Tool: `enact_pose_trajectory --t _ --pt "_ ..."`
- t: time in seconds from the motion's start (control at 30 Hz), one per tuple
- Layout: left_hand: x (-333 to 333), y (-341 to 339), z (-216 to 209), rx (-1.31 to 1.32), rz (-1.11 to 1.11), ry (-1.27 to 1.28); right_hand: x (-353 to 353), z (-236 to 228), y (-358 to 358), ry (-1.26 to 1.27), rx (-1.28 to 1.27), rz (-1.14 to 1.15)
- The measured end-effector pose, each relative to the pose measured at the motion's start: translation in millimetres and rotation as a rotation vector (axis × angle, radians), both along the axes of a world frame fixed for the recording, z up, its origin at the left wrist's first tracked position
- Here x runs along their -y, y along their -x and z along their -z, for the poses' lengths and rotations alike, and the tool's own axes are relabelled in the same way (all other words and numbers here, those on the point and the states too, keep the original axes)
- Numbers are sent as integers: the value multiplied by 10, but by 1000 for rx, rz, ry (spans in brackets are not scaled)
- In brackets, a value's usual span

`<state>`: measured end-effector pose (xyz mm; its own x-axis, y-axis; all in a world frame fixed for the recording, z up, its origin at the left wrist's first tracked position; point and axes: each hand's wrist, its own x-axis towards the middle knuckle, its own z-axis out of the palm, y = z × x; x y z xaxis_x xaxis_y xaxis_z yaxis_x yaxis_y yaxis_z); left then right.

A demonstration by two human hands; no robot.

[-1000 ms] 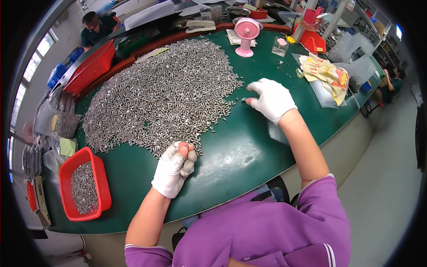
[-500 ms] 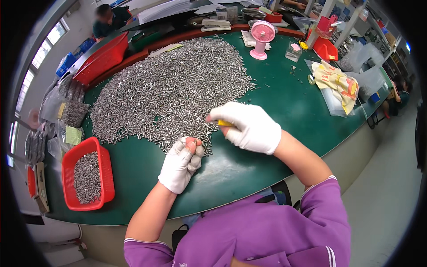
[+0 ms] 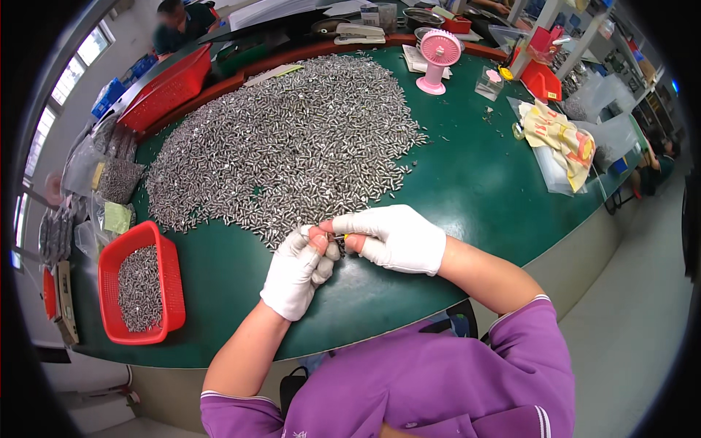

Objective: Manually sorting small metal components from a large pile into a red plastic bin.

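Note:
Both hands meet at the near edge of a wide heap of small metal pins (image 3: 292, 139) on the green table. My left hand (image 3: 292, 274), in a white glove with bare fingertips, is closed in a pinch; whatever it holds is too small to make out. Just right of it, my right hand (image 3: 398, 237), gloved the same way, grips a small yellow-handled tool (image 3: 346, 237). The tool's thin metal tip points at the left fingertips. Most of its handle is hidden by the fingers.
A red plastic basket (image 3: 179, 306) holding more pins stands at the left. A pink fan (image 3: 436, 66), a clear box (image 3: 489, 84) and a yellow cloth (image 3: 558, 142) lie beyond on the right. Bagged parts (image 3: 117, 179) sit along the left edge. Another person (image 3: 182, 29) sits at the far left.
My right hand has come down and left, bringing the yellow-handled tool to my left fingertips. My left hand stays nearly in place, still pinched.

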<state>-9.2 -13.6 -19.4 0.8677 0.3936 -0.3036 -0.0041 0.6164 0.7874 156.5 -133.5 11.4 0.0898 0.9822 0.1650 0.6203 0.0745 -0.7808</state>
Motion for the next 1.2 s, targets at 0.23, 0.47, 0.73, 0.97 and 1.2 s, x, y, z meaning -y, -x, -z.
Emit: enact_pose_trajectory --t 0.23,0.47,0.73,0.97,1.2 --pt "20 -10 -13 -18 -14 -51 14 42 9 -25 10 20" --pt "17 -14 1 16 -8 -20 3 -24 78 -141 384 64" --pt "25 -5 -27 -43 -45 -101 19 12 35 -6 0 50" --pt "33 -8 -57 -85 -45 -196 1 -6 59 226 -449 73" --pt "35 -6 -34 -67 -42 -165 15 -121 42 304 -664 41"
